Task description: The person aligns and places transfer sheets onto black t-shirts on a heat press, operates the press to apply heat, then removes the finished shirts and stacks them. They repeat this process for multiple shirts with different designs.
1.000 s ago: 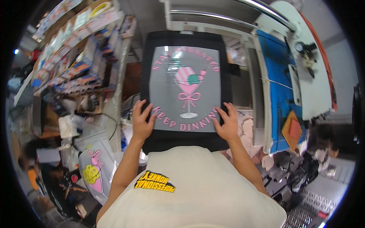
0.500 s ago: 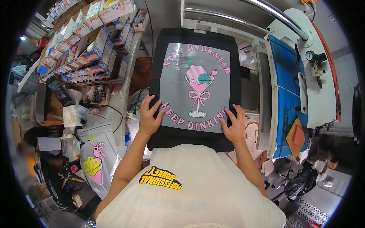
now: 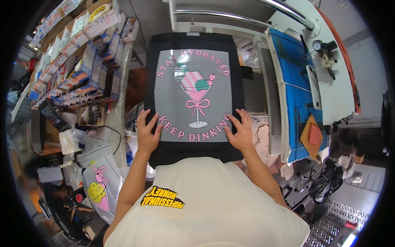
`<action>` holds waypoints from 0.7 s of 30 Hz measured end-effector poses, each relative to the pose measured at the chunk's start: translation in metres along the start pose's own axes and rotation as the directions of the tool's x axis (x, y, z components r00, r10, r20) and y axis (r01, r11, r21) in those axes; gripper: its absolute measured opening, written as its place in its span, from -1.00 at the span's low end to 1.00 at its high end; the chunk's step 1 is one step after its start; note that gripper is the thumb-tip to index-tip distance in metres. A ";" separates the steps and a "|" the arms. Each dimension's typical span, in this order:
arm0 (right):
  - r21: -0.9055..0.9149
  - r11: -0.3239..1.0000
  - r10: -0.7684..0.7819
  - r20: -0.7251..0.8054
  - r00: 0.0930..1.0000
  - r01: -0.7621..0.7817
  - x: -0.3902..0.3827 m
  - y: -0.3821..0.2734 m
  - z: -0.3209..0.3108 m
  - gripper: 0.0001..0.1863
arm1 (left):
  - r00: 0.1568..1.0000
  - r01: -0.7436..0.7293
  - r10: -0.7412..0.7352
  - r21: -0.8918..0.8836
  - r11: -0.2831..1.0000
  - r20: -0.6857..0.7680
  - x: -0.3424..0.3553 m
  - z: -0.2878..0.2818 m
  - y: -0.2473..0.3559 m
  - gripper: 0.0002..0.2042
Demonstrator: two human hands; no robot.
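Note:
A greyish clear transfer film (image 3: 173,103) lies flat on black fabric (image 3: 189,152), which is spread over a board in front of me. Printed on the film are a striped paddle, a green ball and a bow-tied cocktail glass, with pink lettering curving above and below. My left hand (image 3: 148,132) rests at the film's lower left corner, fingers spread, thumb near its edge. At the lower right corner lies my right hand (image 3: 240,131), also with fingers apart and the thumb over the film's edge. Neither hand grips anything.
To the right stands a press machine with a blue-covered plate (image 3: 296,99), a pressure gauge (image 3: 317,45) and an orange-brown pad (image 3: 311,138). Metal rails (image 3: 222,15) cross behind the board. Boxes (image 3: 82,74) fill the left side, above another printed sheet (image 3: 101,187).
The whole view has shifted, so the board and film appear farther left. Both hands stay spread at the film's lower corners.

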State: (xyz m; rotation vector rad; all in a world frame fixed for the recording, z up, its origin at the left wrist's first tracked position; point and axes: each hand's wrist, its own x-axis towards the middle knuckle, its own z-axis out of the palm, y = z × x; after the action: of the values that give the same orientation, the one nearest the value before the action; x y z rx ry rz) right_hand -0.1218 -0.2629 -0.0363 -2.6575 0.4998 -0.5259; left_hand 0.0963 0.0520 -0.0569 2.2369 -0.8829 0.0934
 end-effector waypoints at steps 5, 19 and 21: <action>-0.002 0.999 0.039 0.020 0.999 -0.039 0.003 -0.005 -0.006 -0.58 | 1.000 0.016 -0.016 -0.011 1.000 -0.011 0.000 0.000 0.004 -0.59; 0.591 -0.286 0.461 0.775 0.433 -0.754 0.138 0.105 0.046 -0.44 | 0.531 0.711 -0.519 -0.685 -0.158 0.671 0.127 0.045 -0.157 -0.54; 0.616 -0.343 0.436 0.773 0.460 -0.709 0.144 0.120 0.046 -0.48 | 0.499 0.734 -0.408 -0.623 -0.270 0.764 0.144 0.060 -0.133 -0.47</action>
State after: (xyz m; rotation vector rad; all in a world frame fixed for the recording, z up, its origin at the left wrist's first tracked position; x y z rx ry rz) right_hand -0.0091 -0.4118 -0.0858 -0.7189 0.9347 -0.0457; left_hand 0.2774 -0.0011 -0.1358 0.9990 0.3262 -1.0564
